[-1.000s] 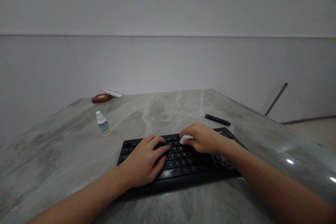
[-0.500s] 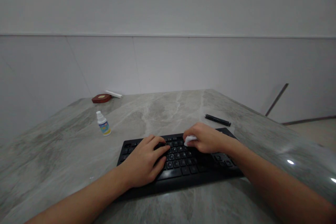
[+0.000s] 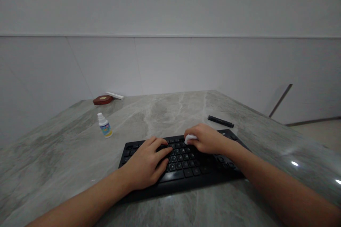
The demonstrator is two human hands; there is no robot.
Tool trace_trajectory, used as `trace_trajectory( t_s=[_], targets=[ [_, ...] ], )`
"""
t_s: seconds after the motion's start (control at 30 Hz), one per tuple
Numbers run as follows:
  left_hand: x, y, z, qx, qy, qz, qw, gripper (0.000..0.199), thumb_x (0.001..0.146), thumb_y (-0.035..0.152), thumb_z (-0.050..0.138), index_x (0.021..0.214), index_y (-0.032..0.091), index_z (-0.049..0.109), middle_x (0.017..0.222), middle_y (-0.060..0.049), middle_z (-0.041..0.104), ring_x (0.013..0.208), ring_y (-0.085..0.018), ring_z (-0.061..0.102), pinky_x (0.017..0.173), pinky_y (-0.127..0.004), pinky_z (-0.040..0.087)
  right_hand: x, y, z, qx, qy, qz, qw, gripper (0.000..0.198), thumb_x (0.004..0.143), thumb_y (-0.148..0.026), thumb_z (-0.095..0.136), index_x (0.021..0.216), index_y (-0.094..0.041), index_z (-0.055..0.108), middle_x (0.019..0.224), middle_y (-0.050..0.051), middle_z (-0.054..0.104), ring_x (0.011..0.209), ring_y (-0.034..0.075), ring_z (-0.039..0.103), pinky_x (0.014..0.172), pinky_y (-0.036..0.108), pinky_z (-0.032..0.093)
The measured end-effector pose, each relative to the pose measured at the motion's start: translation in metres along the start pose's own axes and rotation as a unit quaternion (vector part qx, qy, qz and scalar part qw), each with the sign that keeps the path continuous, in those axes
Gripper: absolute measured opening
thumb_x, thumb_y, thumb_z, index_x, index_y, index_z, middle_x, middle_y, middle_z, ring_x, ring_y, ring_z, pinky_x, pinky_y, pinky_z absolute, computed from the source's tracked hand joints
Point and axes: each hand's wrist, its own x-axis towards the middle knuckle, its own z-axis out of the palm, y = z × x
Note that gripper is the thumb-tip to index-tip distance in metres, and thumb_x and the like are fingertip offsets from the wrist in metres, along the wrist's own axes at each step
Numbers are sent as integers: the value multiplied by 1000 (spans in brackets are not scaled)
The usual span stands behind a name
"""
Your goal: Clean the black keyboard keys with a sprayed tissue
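Observation:
A black keyboard point(image 3: 181, 184) lies on the marbled grey table in front of me. My left hand point(image 3: 147, 165) rests on its left half, fingers spread over the keys and holding nothing. Pinched in my right hand point(image 3: 205, 138) is a small white wad point(image 3: 190, 138), perhaps tissue or cloth, pressed against the upper keys right of the middle. The fingertips partly cover the wad. Both hands and forearms hide parts of the keyboard's left and right sides.
A small white bottle point(image 3: 105, 126) with a colourful label stands left of the keyboard. Behind its right end lies a black pen-like stick point(image 3: 220, 121). At the far left table edge are a reddish-brown case point(image 3: 102, 100) and a white flat bar point(image 3: 115, 95), near the wall.
My right hand has shifted slightly left and away from me across the keys, with the white wad still in it. My left hand has stayed in place.

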Motion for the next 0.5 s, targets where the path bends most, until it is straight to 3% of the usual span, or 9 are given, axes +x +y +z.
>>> trace_trajectory(
  t_s=[0.13, 0.3, 0.5],
  targets=[
    [1, 0, -1, -2, 0, 6, 1000, 34, 93, 17, 48, 125, 16, 61, 119, -14, 57, 109, -27, 54, 96, -49, 50, 0, 1, -3, 42, -44, -17, 998, 15, 79, -18, 62, 87, -20, 75, 81, 5, 74, 77, 20, 66, 72, 28, 43],
    [0, -1, 0, 0, -5, -1, 1000, 34, 94, 17, 48, 126, 16, 61, 120, -14, 56, 109, -27, 53, 96, -48, 49, 0, 4, -2, 35, -2, 13, 999, 17, 82, -20, 61, 91, -20, 75, 83, 6, 74, 81, 21, 66, 74, 29, 43],
    [0, 0, 0, -2, 5, 1, 1000, 34, 93, 18, 49, 124, 17, 62, 118, -13, 58, 108, -27, 55, 95, -48, 50, 0, 6, -2, 45, -40, -16, 998, 15, 80, -19, 62, 88, -21, 75, 82, 5, 74, 78, 20, 66, 72, 28, 44]
  ],
)
